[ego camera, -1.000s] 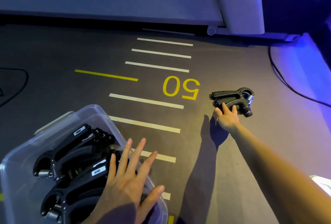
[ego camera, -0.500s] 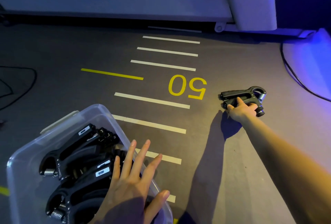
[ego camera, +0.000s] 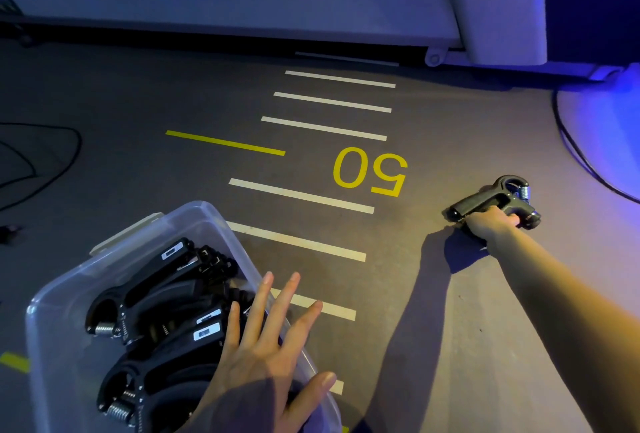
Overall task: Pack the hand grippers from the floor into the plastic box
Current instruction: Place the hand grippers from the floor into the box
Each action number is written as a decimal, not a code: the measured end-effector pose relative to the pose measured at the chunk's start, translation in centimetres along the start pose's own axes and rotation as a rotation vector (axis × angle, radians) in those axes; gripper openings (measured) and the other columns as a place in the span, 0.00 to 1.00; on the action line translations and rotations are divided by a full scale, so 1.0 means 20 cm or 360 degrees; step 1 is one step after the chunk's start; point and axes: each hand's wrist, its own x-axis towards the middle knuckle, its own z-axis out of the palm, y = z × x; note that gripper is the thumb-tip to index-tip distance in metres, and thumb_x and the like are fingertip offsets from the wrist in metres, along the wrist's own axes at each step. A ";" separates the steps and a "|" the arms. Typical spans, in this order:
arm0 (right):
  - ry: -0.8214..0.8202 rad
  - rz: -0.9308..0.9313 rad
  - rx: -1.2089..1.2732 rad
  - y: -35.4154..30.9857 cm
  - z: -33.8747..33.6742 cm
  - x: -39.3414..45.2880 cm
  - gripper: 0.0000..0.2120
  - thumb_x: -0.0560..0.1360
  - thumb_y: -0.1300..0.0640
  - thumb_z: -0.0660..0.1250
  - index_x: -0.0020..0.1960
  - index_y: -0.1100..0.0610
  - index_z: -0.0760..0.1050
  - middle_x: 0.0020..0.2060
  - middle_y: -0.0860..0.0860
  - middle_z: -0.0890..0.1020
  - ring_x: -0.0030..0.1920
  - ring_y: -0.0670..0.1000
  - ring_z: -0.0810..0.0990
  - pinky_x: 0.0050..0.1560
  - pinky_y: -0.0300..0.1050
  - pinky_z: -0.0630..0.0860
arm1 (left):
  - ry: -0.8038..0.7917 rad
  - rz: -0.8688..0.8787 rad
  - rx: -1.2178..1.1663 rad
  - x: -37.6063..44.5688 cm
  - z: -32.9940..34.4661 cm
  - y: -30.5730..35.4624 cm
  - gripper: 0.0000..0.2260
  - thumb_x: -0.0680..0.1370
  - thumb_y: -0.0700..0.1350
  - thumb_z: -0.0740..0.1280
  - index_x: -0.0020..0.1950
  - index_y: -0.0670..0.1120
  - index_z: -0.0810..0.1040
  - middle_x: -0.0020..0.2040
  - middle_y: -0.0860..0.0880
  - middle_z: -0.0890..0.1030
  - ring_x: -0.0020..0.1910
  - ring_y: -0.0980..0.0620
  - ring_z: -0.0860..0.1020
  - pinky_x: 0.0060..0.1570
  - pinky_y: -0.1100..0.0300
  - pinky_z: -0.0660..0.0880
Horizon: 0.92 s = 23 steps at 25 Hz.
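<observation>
Grey matte floor [ego camera: 145, 93] fills the head view, lit dimly with a blue glow at the right. White stripes [ego camera: 301, 195] run in a ladder across it, beside a yellow line [ego camera: 225, 143] and a yellow "50" [ego camera: 370, 171]. A pale machine base [ego camera: 242, 7] crosses the far edge, and thin black cables [ego camera: 41, 162] loop at the left.

At lower left stands a clear plastic box [ego camera: 69, 280] with rounded corners, holding several black grippers [ego camera: 156, 280] with steel coil springs and white labels. The left hand [ego camera: 263, 346] hovers flat over the box's right rim, fingers straight and spread, holding nothing.

Well apart, at the right, the right hand [ego camera: 491, 225] curls round one handle of a lone gripper [ego camera: 491, 199] on the floor, its spring end pointing away.
</observation>
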 end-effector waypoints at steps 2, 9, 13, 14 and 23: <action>0.0021 -0.0117 0.0023 0.04 -0.01 -0.06 0.21 0.76 0.58 0.60 0.68 0.61 0.65 0.72 0.59 0.54 0.67 0.65 0.62 0.68 0.58 0.63 | -0.0056 -0.0016 -0.0035 -0.01 -0.02 0.01 0.28 0.75 0.69 0.46 0.65 0.55 0.69 0.69 0.44 0.69 0.68 0.41 0.61 0.51 0.37 0.63; -0.0026 -0.0563 0.0267 0.24 0.07 -0.35 0.21 0.77 0.66 0.60 0.70 0.64 0.66 0.71 0.57 0.63 0.71 0.61 0.61 0.70 0.59 0.61 | -0.0234 -0.0067 -0.0161 -0.04 -0.15 0.03 0.30 0.75 0.68 0.43 0.74 0.57 0.55 0.77 0.49 0.47 0.74 0.47 0.41 0.65 0.38 0.53; -0.0475 -0.0455 0.0813 0.20 0.01 -0.66 0.19 0.79 0.71 0.54 0.69 0.65 0.67 0.61 0.57 0.72 0.64 0.57 0.69 0.62 0.52 0.66 | -0.0441 -0.0068 -0.0306 -0.09 -0.22 0.00 0.34 0.73 0.70 0.43 0.73 0.58 0.35 0.70 0.59 0.26 0.66 0.58 0.22 0.68 0.46 0.31; -0.0485 -0.0560 0.0807 0.18 -0.02 -0.74 0.19 0.79 0.69 0.54 0.70 0.63 0.66 0.64 0.54 0.70 0.68 0.55 0.67 0.62 0.47 0.62 | -0.0388 -0.0067 -0.0340 -0.11 -0.24 -0.01 0.33 0.75 0.68 0.44 0.74 0.58 0.35 0.71 0.60 0.27 0.67 0.60 0.24 0.68 0.48 0.31; -0.0191 -0.2318 -0.0009 -0.22 0.15 -1.51 0.24 0.71 0.59 0.61 0.67 0.55 0.72 0.67 0.49 0.63 0.67 0.48 0.61 0.68 0.33 0.54 | 0.0342 -0.0754 -0.0371 -0.44 -0.28 -0.36 0.33 0.74 0.61 0.52 0.75 0.46 0.54 0.76 0.47 0.53 0.75 0.48 0.50 0.71 0.45 0.41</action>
